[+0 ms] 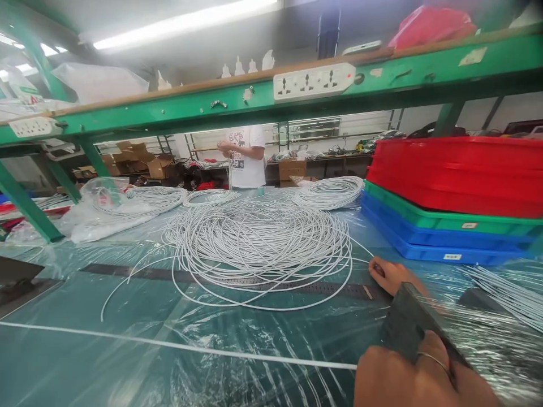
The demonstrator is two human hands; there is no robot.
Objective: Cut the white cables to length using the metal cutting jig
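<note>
My left hand (411,376), with a ring on one finger, is low at the right. Its fingers are closed at the end of a straight white wire (178,343) and rest against a dark metal block (413,316). Farther back, my right hand (392,275) is curled around a white strand that runs out of the large wire coil (258,237). The block partly hides its wrist. A long metal ruler (322,289) lies beneath the front of the coil on the plastic-covered table (139,305).
Red trays (453,175) stand on green and blue ones at the right, near cut wires (509,297). Smaller coils (328,193) lie behind. A metal piece (19,280) is at the left edge. A green shelf beam (169,107) crosses above; a person (250,155) stands beyond.
</note>
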